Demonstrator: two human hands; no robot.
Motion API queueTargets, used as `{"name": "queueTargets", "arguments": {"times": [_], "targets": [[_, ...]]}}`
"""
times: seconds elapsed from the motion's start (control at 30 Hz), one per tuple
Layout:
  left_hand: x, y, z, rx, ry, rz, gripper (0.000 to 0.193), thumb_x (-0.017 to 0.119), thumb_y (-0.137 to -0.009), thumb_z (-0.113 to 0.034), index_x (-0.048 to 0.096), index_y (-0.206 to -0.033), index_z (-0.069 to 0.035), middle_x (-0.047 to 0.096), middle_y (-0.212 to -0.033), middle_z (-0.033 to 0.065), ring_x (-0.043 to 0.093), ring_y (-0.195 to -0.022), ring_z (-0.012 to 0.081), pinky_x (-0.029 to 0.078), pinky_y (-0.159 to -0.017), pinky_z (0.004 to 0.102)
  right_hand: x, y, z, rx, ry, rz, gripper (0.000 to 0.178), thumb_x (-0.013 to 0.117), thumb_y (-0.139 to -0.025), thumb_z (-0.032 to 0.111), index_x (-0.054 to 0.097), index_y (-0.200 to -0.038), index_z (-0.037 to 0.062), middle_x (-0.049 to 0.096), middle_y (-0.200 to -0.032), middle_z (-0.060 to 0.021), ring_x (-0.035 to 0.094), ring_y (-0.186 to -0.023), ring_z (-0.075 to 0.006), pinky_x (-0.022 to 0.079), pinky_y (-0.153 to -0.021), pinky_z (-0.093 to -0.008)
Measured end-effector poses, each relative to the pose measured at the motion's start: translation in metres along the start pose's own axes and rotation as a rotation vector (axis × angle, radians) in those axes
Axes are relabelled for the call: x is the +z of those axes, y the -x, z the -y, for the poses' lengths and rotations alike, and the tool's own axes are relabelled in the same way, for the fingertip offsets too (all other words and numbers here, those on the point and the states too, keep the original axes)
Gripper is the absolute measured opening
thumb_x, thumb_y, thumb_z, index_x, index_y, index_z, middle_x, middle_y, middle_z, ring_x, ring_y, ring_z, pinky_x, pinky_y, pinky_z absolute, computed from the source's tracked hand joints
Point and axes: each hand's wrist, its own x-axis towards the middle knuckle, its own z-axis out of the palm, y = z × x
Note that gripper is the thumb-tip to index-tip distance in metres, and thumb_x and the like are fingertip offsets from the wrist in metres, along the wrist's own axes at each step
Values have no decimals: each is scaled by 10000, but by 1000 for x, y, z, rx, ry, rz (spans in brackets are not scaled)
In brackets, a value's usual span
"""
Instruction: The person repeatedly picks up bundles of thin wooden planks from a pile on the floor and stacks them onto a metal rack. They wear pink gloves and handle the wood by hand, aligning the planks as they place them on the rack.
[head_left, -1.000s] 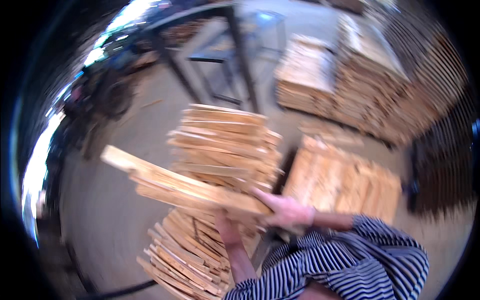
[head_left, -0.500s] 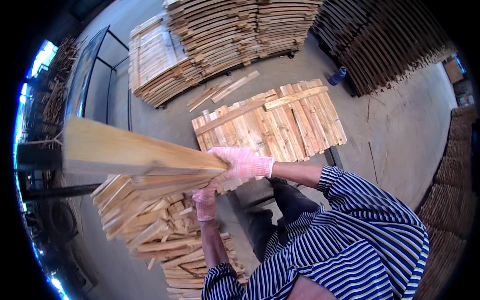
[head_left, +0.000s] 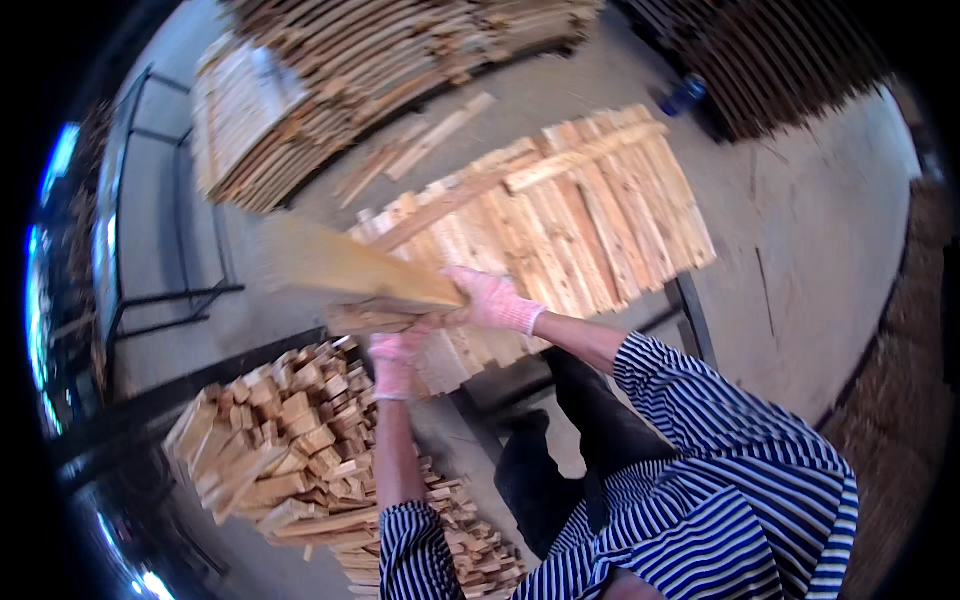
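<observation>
Both my hands wear pink-and-white knit work gloves and grip the near end of a bundle of wooden boards. My right hand closes over the end from the right. From below and nearer, my left hand is wrapped round the same boards, its fingertips partly hidden. The boards point away to the left, and their far end is smeared by motion. Behind and right of them lies a layer of planks set side by side, with longer strips across the top. Below my left hand is a loose heap of cut wood.
Tall stacks of boards stand at the back, with a few loose strips on the floor before them. A darker stack is at the far right beside a blue bottle. A metal frame stands at left.
My hands have swung the boards to the right and up, off the loose heap and toward the plank layer. The view has also turned, showing more of the heap.
</observation>
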Motion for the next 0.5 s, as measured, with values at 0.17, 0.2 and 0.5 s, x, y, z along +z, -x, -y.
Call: {"name": "queueTargets", "arguments": {"times": [0.17, 0.2, 0.5], "targets": [[-40, -19, -34, -107, 100, 75, 688, 842, -820, -352, 576, -1386, -67, 705, -1260, 96, 691, -1066, 234, 559, -932, 416, -74, 68, -11, -62, 158, 9, 675, 807, -757, 266, 568, -1381, 176, 612, -1223, -134, 613, -1195, -336, 516, -992, -452], [-41, -21, -36, -143, 120, 87, 722, 846, -808, -382, 566, -1394, -68, 704, -1260, 108, 694, -1062, 243, 560, -924, 422, -87, 84, -25, -79, 179, 14, 660, 800, -758, 251, 574, -1374, 188, 614, -1207, -131, 614, -1187, -335, 519, -987, -456], [92, -60, -93, -457, -471, 602, 879, 914, -681, -439, 538, -1387, -76, 684, -1266, 196, 666, -1164, 390, 549, -948, 469, -133, 200, -243, 141, 756, 204, 407, 721, -789, 198, 637, -1186, 227, 632, -1052, -102, 650, -1023, -354, 542, -826, -525]]}}
